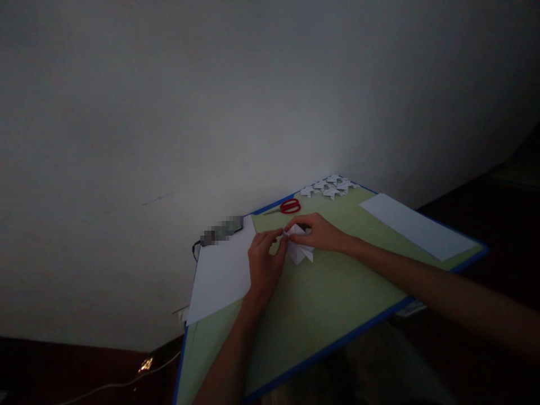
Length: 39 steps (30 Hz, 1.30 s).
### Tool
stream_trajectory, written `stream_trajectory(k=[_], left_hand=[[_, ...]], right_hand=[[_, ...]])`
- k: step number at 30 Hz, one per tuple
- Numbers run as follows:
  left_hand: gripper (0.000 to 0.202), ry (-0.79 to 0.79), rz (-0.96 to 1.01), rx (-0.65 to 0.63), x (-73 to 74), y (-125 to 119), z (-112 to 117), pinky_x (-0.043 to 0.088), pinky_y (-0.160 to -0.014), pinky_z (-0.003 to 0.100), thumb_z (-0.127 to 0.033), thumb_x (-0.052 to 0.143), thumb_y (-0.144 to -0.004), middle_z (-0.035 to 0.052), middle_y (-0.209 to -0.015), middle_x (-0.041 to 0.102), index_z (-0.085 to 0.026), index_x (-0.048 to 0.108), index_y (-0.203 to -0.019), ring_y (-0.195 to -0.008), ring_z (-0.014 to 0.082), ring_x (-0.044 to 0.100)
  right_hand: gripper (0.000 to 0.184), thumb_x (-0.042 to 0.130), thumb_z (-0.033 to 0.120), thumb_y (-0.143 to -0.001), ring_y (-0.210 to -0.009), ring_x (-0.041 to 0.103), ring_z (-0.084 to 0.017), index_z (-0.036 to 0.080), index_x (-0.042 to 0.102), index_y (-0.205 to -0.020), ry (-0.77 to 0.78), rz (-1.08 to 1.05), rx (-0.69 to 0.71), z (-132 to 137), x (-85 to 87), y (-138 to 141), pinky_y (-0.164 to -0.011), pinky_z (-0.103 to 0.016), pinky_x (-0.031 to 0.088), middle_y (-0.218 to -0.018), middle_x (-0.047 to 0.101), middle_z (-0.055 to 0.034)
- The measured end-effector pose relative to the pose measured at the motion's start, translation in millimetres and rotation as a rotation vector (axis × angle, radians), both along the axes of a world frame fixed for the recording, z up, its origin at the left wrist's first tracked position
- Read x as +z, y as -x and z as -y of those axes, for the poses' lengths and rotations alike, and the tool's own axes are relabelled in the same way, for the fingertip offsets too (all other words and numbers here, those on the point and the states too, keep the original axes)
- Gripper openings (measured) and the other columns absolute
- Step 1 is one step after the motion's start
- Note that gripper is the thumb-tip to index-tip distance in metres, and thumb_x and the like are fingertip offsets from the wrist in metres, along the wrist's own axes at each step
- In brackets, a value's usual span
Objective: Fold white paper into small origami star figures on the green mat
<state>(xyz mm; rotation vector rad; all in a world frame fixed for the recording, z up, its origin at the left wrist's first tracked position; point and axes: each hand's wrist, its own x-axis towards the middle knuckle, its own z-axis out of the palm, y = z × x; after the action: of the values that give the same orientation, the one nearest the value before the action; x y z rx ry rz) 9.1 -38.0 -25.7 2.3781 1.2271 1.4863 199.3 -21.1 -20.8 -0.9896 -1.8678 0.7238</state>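
A small folded white paper piece (300, 248) lies near the middle of the green table (320, 304). My left hand (264, 264) pinches its left corner with thumb and fingers curled. My right hand (318, 232) reaches in from the right and presses down on the top of the same piece, fingers closed over it. Both hands meet at the paper.
A large white sheet (221, 273) lies left of my hands, and a long white strip (417, 225) lies at the right. Red scissors (289, 206) rest near the back edge. Several folded paper pieces (331, 187) are heaped at the far corner. The table stands against a white wall.
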Motion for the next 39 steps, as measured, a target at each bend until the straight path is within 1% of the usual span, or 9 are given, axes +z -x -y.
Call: stream_trajectory(k=[5, 8, 10, 13, 17, 23, 28, 30, 39], left_hand=[[0.014, -0.037, -0.037, 0.028, -0.2, -1.0, 0.1, 0.054, -0.074, 0.033, -0.018, 0.067, -0.086, 0.0056, -0.089, 0.075, -0.020, 0.074, -0.098, -0.079, 0.0181, 0.066], [0.013, -0.028, -0.034, 0.031, 0.9, -1.9, 1.1, 0.054, -0.073, 0.033, -0.017, 0.066, -0.086, 0.0054, -0.088, 0.075, -0.019, 0.074, -0.097, -0.078, 0.0178, 0.066], [0.013, 0.014, -0.003, 0.025, 1.5, -2.6, 1.9, 0.053, -0.072, 0.032, -0.021, 0.067, -0.087, 0.0052, -0.089, 0.075, -0.020, 0.073, -0.097, -0.076, 0.0171, 0.066], [0.013, 0.121, 0.079, 0.023, 1.9, -3.7, 2.4, 0.053, -0.070, 0.031, -0.026, 0.068, -0.087, 0.0049, -0.091, 0.075, -0.020, 0.072, -0.097, -0.074, 0.0161, 0.066], [0.014, 0.248, 0.151, 0.013, 2.2, -4.0, 2.0, 0.054, -0.071, 0.030, -0.030, 0.068, -0.086, 0.0046, -0.092, 0.075, -0.019, 0.071, -0.095, -0.075, 0.0161, 0.067], [0.013, 0.298, 0.188, -0.015, 3.8, -2.2, 2.1, 0.053, -0.072, 0.030, -0.028, 0.066, -0.086, 0.0039, -0.093, 0.075, -0.020, 0.071, -0.096, -0.076, 0.0159, 0.067], [0.018, 0.321, 0.221, -0.038, 4.4, -2.2, 2.2, 0.052, -0.069, 0.029, -0.037, 0.068, -0.086, 0.0048, -0.091, 0.074, -0.020, 0.071, -0.093, -0.075, 0.0164, 0.066], [0.019, 0.337, 0.244, -0.051, 5.0, -2.4, 2.3, 0.052, -0.069, 0.029, -0.037, 0.068, -0.086, 0.0050, -0.091, 0.074, -0.020, 0.071, -0.093, -0.076, 0.0165, 0.066], [0.020, 0.476, 0.389, -0.099, 3.1, 0.3, -3.0, 0.054, -0.071, 0.030, -0.036, 0.073, -0.081, 0.0059, -0.091, 0.073, -0.019, 0.072, -0.091, -0.081, 0.0180, 0.067]], right_hand=[[0.025, 0.067, 0.026, -0.080, -0.058, 0.047, -0.011, 0.014, 0.075, -0.100, -0.053, 0.037, -0.001, 0.6, -0.9, 0.3, -0.056, -0.023, 0.035, -0.065, 0.062, 0.0013], [0.024, 0.067, 0.025, -0.080, -0.060, 0.049, -0.012, 0.015, 0.076, -0.100, -0.068, 0.049, -0.002, 0.7, -0.9, 0.6, -0.057, -0.023, 0.036, -0.068, 0.065, 0.0002], [0.024, 0.066, 0.025, -0.081, -0.061, 0.051, -0.012, 0.015, 0.076, -0.100, -0.088, 0.062, -0.013, 1.1, -0.5, 0.7, -0.058, -0.023, 0.037, -0.069, 0.066, -0.0004], [0.024, 0.066, 0.026, -0.082, -0.062, 0.052, -0.013, 0.015, 0.076, -0.101, -0.142, 0.084, -0.026, 1.7, 0.0, 1.1, -0.060, -0.023, 0.038, -0.071, 0.067, -0.0013], [0.024, 0.066, 0.026, -0.083, -0.065, 0.055, -0.013, 0.015, 0.076, -0.101, -0.195, 0.098, -0.021, 1.9, -0.6, 1.3, -0.062, -0.024, 0.040, -0.077, 0.071, -0.0029], [0.024, 0.066, 0.024, -0.082, -0.065, 0.057, -0.013, 0.016, 0.076, -0.103, -0.188, 0.104, -0.025, 1.5, -0.6, 0.8, -0.064, -0.024, 0.042, -0.078, 0.072, -0.0022], [0.023, 0.066, 0.025, -0.083, -0.066, 0.057, -0.014, 0.017, 0.076, -0.102, -0.200, 0.126, -0.012, 1.8, 0.4, 1.7, -0.064, -0.024, 0.041, -0.079, 0.072, -0.0029], [0.023, 0.066, 0.025, -0.083, -0.066, 0.057, -0.014, 0.017, 0.076, -0.102, -0.202, 0.131, -0.016, 1.5, 0.2, 1.8, -0.064, -0.024, 0.042, -0.079, 0.072, -0.0029], [0.023, 0.066, 0.022, -0.082, -0.067, 0.059, -0.014, 0.017, 0.077, -0.102, -0.165, 0.108, -0.012, 1.2, 0.7, 1.4, -0.066, -0.025, 0.044, -0.082, 0.074, -0.0032]])
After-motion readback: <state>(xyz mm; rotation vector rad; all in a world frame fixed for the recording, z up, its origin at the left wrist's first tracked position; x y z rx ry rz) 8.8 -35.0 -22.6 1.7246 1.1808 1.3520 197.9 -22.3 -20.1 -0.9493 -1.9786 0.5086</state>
